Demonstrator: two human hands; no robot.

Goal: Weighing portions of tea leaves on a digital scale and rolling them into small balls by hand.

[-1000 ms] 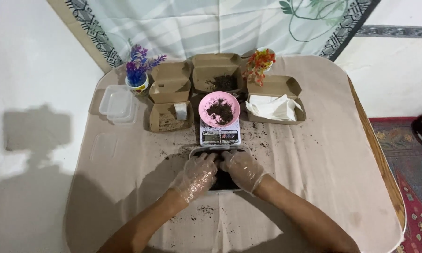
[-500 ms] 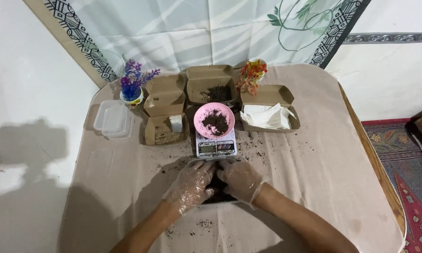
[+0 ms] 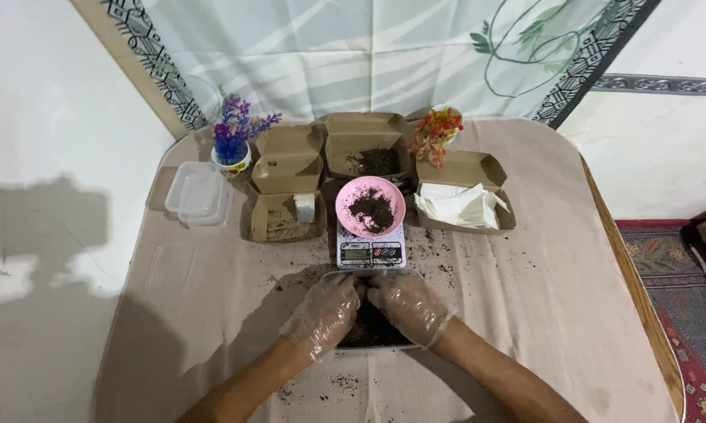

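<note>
Beige tabletop (image 3: 212, 313), crumbs scattered mid-table already. Left hand (image 3: 325, 313) and right hand (image 3: 408, 307), gloved, are curled together into the soil tray (image 3: 372, 338) near the front edge; more soil could easily get flicked out.

The scale (image 3: 371, 252) stands mid-table with a bowl (image 3: 370, 207) on it. Left of the scale lies an open box (image 3: 287, 215), right another (image 3: 464, 192), behind a third (image 3: 366, 145). Before the scale, both hands (image 3: 325, 312) (image 3: 408, 305) rest on a tray (image 3: 372, 333).
</note>
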